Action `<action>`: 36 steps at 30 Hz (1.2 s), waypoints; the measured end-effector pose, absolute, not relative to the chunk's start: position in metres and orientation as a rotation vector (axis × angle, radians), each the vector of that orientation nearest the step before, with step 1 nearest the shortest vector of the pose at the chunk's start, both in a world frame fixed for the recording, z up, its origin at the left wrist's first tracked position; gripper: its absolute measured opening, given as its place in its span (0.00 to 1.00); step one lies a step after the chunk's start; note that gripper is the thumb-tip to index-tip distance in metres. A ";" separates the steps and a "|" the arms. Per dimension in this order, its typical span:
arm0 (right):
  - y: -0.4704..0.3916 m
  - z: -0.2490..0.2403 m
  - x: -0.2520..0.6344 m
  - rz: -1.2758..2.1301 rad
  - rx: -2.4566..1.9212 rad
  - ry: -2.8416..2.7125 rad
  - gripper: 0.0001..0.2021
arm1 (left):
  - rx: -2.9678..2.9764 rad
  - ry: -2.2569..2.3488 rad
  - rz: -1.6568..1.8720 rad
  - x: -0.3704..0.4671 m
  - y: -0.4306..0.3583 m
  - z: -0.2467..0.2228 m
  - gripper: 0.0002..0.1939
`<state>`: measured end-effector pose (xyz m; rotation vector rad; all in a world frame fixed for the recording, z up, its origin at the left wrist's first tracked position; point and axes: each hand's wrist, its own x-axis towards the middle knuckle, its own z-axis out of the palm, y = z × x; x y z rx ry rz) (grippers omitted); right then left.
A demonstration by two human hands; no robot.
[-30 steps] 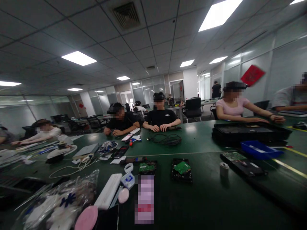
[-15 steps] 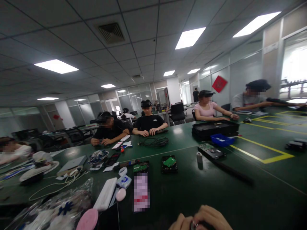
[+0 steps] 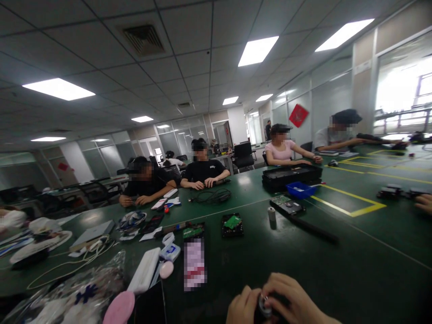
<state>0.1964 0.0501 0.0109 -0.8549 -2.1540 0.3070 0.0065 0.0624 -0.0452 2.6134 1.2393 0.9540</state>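
Observation:
At the bottom edge, my left hand (image 3: 241, 307) and my right hand (image 3: 288, 294) are close together, both closed on a small round silver-and-black part (image 3: 266, 308). My fingers cover much of it, and I cannot tell its exact kind. Past my hands on the green table lies a black hard drive (image 3: 232, 229) with a green circuit board on it. To its left, a second drive (image 3: 193, 231) touches a blurred pink pouch-like item (image 3: 195, 263). A small silver cylinder (image 3: 271, 213) stands upright beyond my right hand, beside another drive (image 3: 288, 206).
A blue tray (image 3: 299, 191) sits before a black case (image 3: 292, 177). A dark strip (image 3: 313, 229) lies at right. At left are a plastic bag (image 3: 97, 283), a pink round lid (image 3: 119, 308), a white box (image 3: 144, 270) and cables. Several people sit around the table.
The view has swung a little to the right, so the table's things sit further left. My hands show more fully, still closed around the small part. A person's hand has appeared at the right edge.

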 end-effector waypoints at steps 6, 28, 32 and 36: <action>0.051 0.012 0.194 0.289 -0.830 -2.168 0.08 | 2.557 1.240 0.931 0.005 0.057 -0.034 0.20; 0.042 0.022 0.190 0.500 -0.791 -2.098 0.10 | 2.529 1.267 0.885 0.003 0.033 0.001 0.12; 0.042 0.022 0.193 0.502 -0.788 -2.130 0.10 | 2.565 1.304 0.852 0.004 0.031 0.001 0.12; 0.042 0.019 0.194 0.461 -0.792 -2.135 0.09 | 2.555 1.327 0.848 0.005 0.028 0.002 0.11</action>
